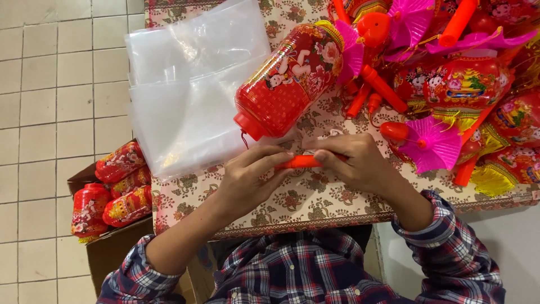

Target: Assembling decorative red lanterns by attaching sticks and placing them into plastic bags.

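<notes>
Spreading across the view, the tabletop [315, 205] wears a floral patterned cloth. At ten o'clock on it lies a stack of clear plastic bags [191, 90], and from one to three o'clock sits a heap of lanterns [467, 84] with pink paper fans and orange handles. At eight o'clock, off the tabletop's edge, a cardboard box [112, 247] on the tiled floor holds more wrapped red lanterns. Near centre, towards twelve o'clock, a red lantern [289, 79] lies on its side, its cap end pointing to seven o'clock, just above the hands.

Both forearms, in rolled plaid sleeves, angle up from six o'clock and meet at the middle. The left hand [247, 180] reaches in from seven o'clock, fingers curled, its grip closed around the left end of an orange stick [301, 162]. The right hand [354, 160] comes from four o'clock, knuckles up, its grip closed over the stick's right end. The stick lies level between them, just over the cloth.
</notes>
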